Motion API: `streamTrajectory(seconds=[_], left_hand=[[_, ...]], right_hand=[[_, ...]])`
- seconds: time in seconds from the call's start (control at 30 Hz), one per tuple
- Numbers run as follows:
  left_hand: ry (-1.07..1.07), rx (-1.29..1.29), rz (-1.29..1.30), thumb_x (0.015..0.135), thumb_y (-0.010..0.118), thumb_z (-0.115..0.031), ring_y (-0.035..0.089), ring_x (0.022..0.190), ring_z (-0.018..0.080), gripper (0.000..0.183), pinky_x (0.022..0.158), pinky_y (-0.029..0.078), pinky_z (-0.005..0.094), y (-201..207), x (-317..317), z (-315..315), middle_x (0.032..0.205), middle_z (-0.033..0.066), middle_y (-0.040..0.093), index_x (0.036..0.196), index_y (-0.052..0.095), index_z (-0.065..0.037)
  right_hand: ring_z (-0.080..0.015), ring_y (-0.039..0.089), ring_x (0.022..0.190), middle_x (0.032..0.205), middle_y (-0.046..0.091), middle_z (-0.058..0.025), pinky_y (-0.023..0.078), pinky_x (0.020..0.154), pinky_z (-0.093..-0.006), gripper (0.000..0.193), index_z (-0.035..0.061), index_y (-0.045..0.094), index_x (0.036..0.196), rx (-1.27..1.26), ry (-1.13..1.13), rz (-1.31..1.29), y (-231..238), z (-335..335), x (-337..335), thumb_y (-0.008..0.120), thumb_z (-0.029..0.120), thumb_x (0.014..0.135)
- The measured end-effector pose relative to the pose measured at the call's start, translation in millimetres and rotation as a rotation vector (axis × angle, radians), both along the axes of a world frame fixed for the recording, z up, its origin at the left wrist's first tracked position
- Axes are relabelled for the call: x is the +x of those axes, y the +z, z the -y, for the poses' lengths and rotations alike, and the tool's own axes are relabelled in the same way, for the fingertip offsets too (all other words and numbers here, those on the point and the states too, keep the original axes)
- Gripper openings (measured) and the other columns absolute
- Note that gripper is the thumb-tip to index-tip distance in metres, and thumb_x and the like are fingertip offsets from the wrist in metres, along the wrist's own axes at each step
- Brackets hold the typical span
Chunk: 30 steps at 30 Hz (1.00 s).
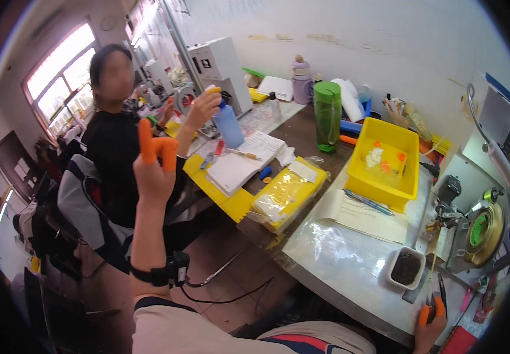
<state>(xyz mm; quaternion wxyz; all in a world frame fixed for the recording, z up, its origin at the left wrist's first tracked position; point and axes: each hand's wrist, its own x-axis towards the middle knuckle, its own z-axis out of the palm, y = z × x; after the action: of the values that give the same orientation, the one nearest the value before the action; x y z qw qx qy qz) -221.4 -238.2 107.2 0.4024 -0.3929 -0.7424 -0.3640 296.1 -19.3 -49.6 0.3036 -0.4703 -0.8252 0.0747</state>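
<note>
My left hand (156,165) is raised in front of me at left, orange covers on its fingers. Its index finger points straight up, the other fingers bend, and nothing shows in it. At the lower right, my right hand (431,324) rests by the bench edge, with orange-covered fingertips closed around a slim dark pointed tool (432,300), perhaps tweezers. Just beyond it stands a white dish (391,272) of dark granular material. A black pen-like tool (442,289) lies beside that hand. A yellow bin (379,183) with small orange and white pieces sits farther back.
A seated person in black (110,141) reaches a hand (203,109) to the top of a blue bottle (228,127). An open notebook (246,159), a bagged yellow pack (290,194) and a green tumbler (327,115) stand on the table. Bench machinery (482,236) is at right.
</note>
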Motion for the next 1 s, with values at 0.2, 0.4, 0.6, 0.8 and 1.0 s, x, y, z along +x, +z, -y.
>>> streamTrajectory(seconds=[0.2,0.4,0.6,0.8,1.0], left_hand=[[-0.463,-0.233,0.008,0.085,0.048,-0.034,0.052,0.061,0.0174,0.033,0.058,0.044,0.0268,53,178,-5,0.075,0.0101,0.054,0.082,0.058,-0.003],[-0.269,0.538,-0.310,0.087,0.045,-0.026,0.049,0.056,0.0165,0.027,0.054,0.044,0.0264,22,160,-1,0.070,0.0106,0.054,0.104,0.045,-0.005],[-0.174,0.809,-0.297,0.088,0.043,-0.017,0.050,0.051,0.0129,0.062,0.050,0.043,0.0233,9,145,-70,0.068,0.0106,0.055,0.133,0.002,-0.005],[-0.412,-0.292,-0.390,0.063,0.075,-0.025,0.034,0.121,0.0273,0.074,0.100,0.026,0.0382,64,104,-97,0.131,0.0128,0.036,0.123,0.040,-0.003],[-0.441,-0.841,-0.330,0.062,0.072,-0.027,0.037,0.116,0.0263,0.069,0.102,0.022,0.0414,154,104,-45,0.126,0.0150,0.037,0.122,0.042,-0.010]], right_hand=[[-0.0221,0.055,0.052,0.063,0.055,-0.0105,0.044,0.049,-0.0306,0.029,-0.0001,0.057,0.096,-0.053,-0.017,-0.107,-10,-9,1,0.063,0.015,0.072],[-0.0227,0.057,0.052,0.064,0.057,-0.0098,0.045,0.051,-0.0308,0.028,0.0037,0.059,0.092,-0.063,0.079,-0.123,-12,0,-5,0.067,0.019,0.069],[-0.0232,0.058,0.056,0.068,0.058,-0.0109,0.046,0.052,-0.0310,0.028,0.0010,0.059,0.091,-0.051,-0.034,-0.101,-13,-3,4,0.066,0.016,0.069],[-0.0238,0.058,0.057,0.069,0.058,-0.0114,0.046,0.053,-0.0312,0.028,0.0003,0.058,0.093,-0.095,-0.026,-0.095,-11,-5,0,0.065,0.015,0.070],[-0.0224,0.055,0.053,0.068,0.056,-0.0113,0.044,0.050,-0.0315,0.028,-0.0017,0.056,0.095,-0.095,0.082,-0.205,-18,-12,9,0.063,0.012,0.071]])
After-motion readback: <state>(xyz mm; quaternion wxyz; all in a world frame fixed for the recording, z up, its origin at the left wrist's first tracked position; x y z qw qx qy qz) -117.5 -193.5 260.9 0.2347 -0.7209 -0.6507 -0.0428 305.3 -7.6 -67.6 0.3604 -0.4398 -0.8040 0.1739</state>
